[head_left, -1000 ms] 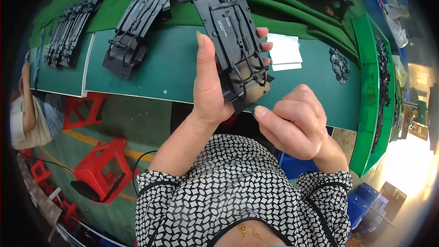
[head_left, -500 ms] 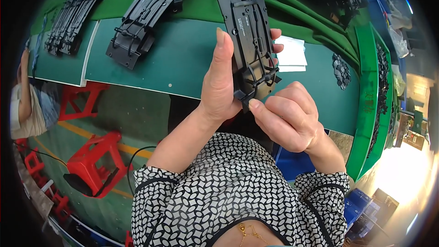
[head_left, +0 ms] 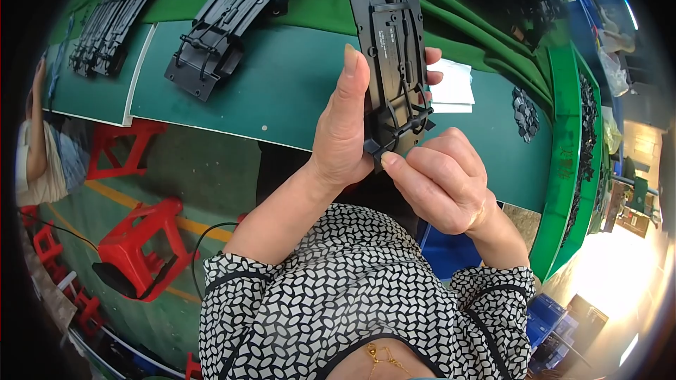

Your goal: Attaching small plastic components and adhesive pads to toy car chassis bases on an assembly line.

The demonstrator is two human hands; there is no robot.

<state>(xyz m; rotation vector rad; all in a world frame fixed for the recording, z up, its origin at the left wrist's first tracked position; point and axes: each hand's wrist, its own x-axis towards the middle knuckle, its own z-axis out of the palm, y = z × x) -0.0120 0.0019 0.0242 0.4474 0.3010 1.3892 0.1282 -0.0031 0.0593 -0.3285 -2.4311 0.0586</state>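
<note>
A long black plastic chassis (head_left: 387, 49) is held up in front of me, tilted, its near end close to my body. My left hand (head_left: 341, 123) wraps round it from the left and beneath, thumb along the left side and fingertips showing past the right edge. At the near end, my right hand (head_left: 443, 183) is closed, thumb and bent forefinger pinching a small black plastic piece (head_left: 377, 153) at the corner of the chassis. The fingers partly hide that piece. A similar black chassis (head_left: 218, 35) lies on the table to the left.
Several black chassis (head_left: 116, 24) lie in a row at far left. A green table (head_left: 282, 91) carries white paper (head_left: 451, 88), a pile of small black pieces (head_left: 525, 114) and a green bin (head_left: 560, 169) of them. Red stools (head_left: 141, 246) stand on the floor; another person's arm (head_left: 36, 119) shows at left.
The view has shifted slightly. Both hands stay on the chassis in nearly the same pose, with the right hand's pinch still at the near corner.
</note>
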